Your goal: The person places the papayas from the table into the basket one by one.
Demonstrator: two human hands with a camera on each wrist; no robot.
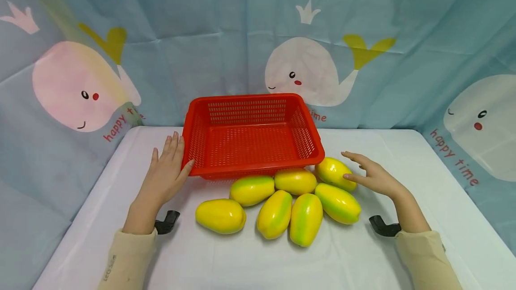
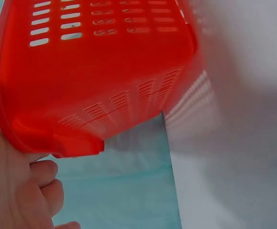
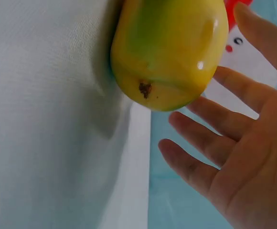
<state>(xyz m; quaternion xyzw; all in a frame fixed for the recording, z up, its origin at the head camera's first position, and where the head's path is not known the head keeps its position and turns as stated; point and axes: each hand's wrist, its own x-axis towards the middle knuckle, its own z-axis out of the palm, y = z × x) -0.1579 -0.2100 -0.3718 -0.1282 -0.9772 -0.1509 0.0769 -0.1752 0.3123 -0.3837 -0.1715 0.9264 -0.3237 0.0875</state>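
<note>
1. Plainly, the red basket (image 1: 250, 168) is a glossy, rectangular plastic tub with a thick rolled rim, rounded corners and rows of slots through its walls and floor; it sits at the far part of the white surface (image 1: 242, 265).
2. The left hand (image 1: 162, 176) lies along the basket's left side, fingers straight and close together, thumb out against the rim.
3. Seven smooth, shiny oval fruits lie on the surface in front of the basket and by its near right corner.
4. The leftmost fruit (image 1: 220, 216) is nearly all yellow; the green-topped fruit (image 1: 252, 190) lies behind it, and the amber-tinged fruit (image 1: 295, 181) is just beside that one.
5. Two nearest fruits (image 1: 306, 219) point towards the person, each with a green band lengthwise; the right-hand fruit (image 1: 337, 203) is tilted and also banded green.
6. The rearmost fruit (image 1: 331, 170) shows a small brown scar at its end in the right wrist view.
7. The right hand (image 1: 376, 180) is spread beside this last fruit, thumb apart from the fingers; whether it touches, I cannot tell.
</note>
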